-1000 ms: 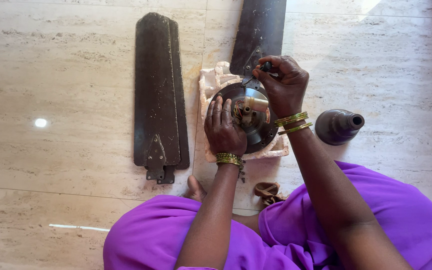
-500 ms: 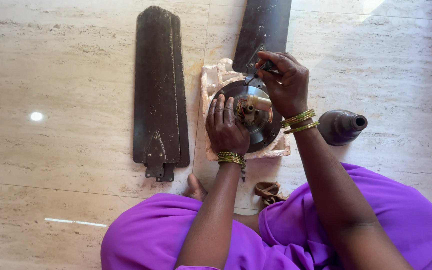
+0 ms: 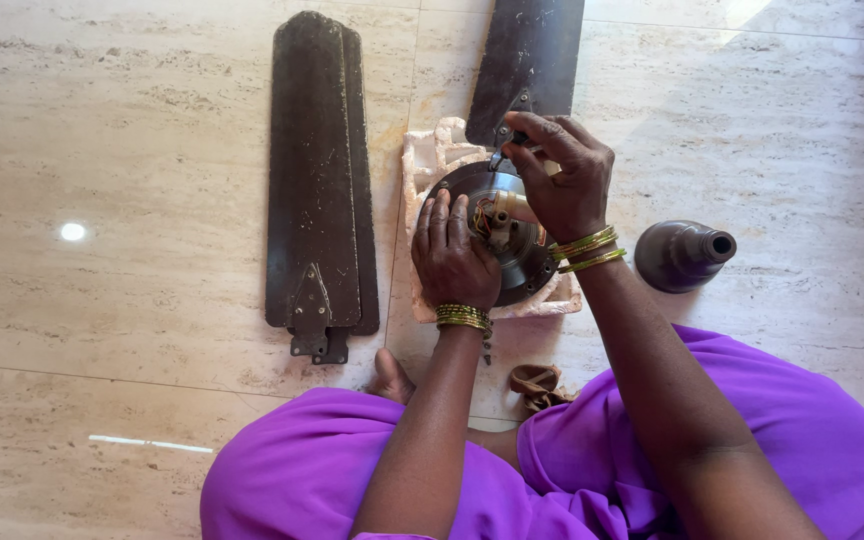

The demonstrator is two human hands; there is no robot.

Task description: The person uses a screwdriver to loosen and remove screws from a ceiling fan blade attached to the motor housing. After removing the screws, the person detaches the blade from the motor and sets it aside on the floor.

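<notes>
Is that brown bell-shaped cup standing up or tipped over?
Tipped over. The brown cup lies sideways on the floor, its small opening facing right.

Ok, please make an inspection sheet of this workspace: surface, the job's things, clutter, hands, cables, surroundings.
Surface: beige marble-look tile floor, a bright light spot reflected on it.
Job's things: round dark metal fan motor resting on a pale crumpled cloth; one dark brown fan blade attached at its far side.
Clutter: two stacked dark brown loose fan blades left of the motor; dark bell-shaped cover at right; small brown cloth scrap near the knees.
Hands: left hand presses flat on the motor; right hand grips a small dark-handled tool at the blade bracket.
Cables: coloured wires at the motor centre.
Surroundings: purple garment of the seated person.
</notes>
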